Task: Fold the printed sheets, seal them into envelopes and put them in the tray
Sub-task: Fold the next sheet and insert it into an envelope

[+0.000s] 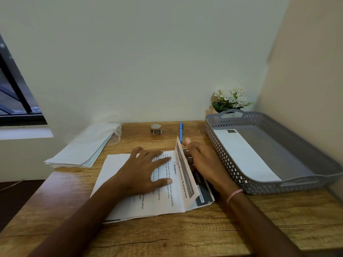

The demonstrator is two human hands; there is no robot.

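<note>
Fingers of the left hand spread flat, pinning the printed sheet to the surface; right hand, fingers straight, tips the sheet's right flap upright. Carry flap over squarely, match edges, then crease. Tray at right holds one envelope.

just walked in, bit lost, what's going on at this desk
A person is folding a printed sheet on the wooden desk. The left hand presses the sheet flat while the right hand pushes its right part up into a fold. One white envelope lies in the grey tray; a stack of envelopes waits at the left.
</note>
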